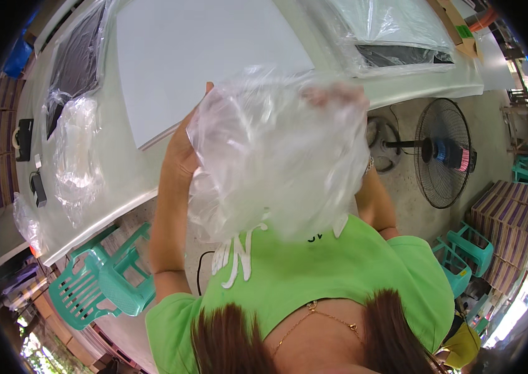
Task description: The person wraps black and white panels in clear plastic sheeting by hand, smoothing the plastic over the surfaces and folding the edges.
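Close before my chest, my left hand (180, 153) and right hand (332, 95) pinch a crumpled clear plastic bag (276, 156) at its upper edges, held above the tabletop (120, 181); it looks empty, unfilled, with the white sheet (195, 56) lying beyond.

White table (120, 168) runs across upper frame. Large white sheet (201, 56) lies flat on it. Dark panel in clear wrap (77, 62) at far left of table; second wrapped dark panel (401, 53) at upper right. Crumpled clear plastic (77, 156) near table edge, two small black devices (24, 138) beside it. Green plastic chair (99, 280) under table at left. Black standing fan (443, 153) on concrete floor at right, teal stools (470, 248) and striped stack (508, 215) beyond.
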`<state>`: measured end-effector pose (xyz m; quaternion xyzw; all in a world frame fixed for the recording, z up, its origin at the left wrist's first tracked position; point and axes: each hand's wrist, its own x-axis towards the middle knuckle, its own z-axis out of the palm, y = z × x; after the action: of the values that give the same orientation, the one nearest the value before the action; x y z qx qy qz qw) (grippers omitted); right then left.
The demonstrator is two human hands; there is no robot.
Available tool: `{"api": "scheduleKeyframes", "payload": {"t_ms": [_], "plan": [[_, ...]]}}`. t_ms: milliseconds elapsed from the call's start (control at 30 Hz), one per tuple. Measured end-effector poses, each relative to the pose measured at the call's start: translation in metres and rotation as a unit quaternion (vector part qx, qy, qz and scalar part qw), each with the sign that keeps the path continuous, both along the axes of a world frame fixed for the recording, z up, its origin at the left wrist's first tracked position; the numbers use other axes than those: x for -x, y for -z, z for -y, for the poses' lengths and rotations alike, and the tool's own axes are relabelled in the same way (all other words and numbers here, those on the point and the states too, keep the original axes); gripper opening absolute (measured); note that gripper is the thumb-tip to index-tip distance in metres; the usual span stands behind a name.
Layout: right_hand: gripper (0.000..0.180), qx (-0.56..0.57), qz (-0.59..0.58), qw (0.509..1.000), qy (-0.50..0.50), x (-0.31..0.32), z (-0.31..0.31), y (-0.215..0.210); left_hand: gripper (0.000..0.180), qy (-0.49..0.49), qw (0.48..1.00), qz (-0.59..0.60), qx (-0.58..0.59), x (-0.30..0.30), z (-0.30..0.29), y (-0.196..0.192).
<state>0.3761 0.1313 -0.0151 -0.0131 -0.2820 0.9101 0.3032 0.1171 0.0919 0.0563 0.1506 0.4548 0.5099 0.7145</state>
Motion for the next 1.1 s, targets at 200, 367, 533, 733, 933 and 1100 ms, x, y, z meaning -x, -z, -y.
{"api": "scheduleKeyframes", "payload": {"t_ms": [200, 367, 533, 733, 933, 1100], "plan": [[0.046, 0.051, -0.022, 0.996, 0.065, -0.007, -0.003, 0.001, 0.043, 0.085, 0.921, 0.380, -0.007, 0.023, 0.020, 0.082], [0.049, 0.073, -0.030, 0.995, 0.068, -0.008, -0.006, 0.007, 0.040, 0.092, 0.981, 0.173, -0.002, 0.035, 0.043, 0.103], [0.052, 0.075, -0.003, 0.996, 0.048, -0.005, 0.001, 0.011, 0.041, -0.032, 0.968, 0.199, -0.152, 0.047, 0.053, 0.105], [0.056, 0.033, 0.085, 0.996, 0.000, -0.002, 0.036, 0.013, 0.039, -0.208, 0.938, 0.161, -0.225, 0.087, 0.034, 0.043], [0.061, 0.045, 0.037, 0.997, 0.053, -0.010, 0.037, 0.003, 0.042, -0.228, 0.935, 0.146, -0.230, 0.096, 0.059, 0.044], [0.064, 0.054, -0.122, 0.989, 0.069, -0.022, -0.005, -0.025, 0.045, -0.040, 0.988, -0.028, -0.144, 0.136, 0.077, 0.086]]}}
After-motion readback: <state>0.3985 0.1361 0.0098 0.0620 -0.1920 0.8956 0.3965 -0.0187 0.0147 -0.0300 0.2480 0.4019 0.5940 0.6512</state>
